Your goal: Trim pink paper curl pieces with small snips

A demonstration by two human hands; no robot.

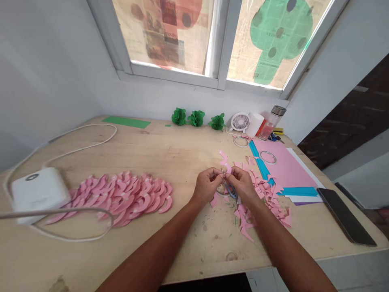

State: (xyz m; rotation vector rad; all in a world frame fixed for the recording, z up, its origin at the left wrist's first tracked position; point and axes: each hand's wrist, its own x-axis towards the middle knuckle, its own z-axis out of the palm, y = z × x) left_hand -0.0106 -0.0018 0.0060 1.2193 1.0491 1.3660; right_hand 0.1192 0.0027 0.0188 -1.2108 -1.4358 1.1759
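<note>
My left hand [208,185] and my right hand [242,185] meet over the table, fingertips pinched together at the lower end of a curved pink paper piece [224,157]. The piece stands up from the fingertips in a wavy S shape; its lowest part is hidden by my fingers. Under the hands lies a pair of scissors with blue-grey handles [231,190], partly covered by my right hand. A ring, probably a tape roll, shows partly below my fingers. Pink paper scraps [267,194] are strewn around my right hand and forearm.
Many overlapping curved pink pieces [136,198] lie left, beside a white box [39,190] with a looping cable. Green paper balls [196,118], a small fan [240,121] and a bottle [270,123] stand at the back. Pink sheets [285,162] and a phone [345,217] lie right.
</note>
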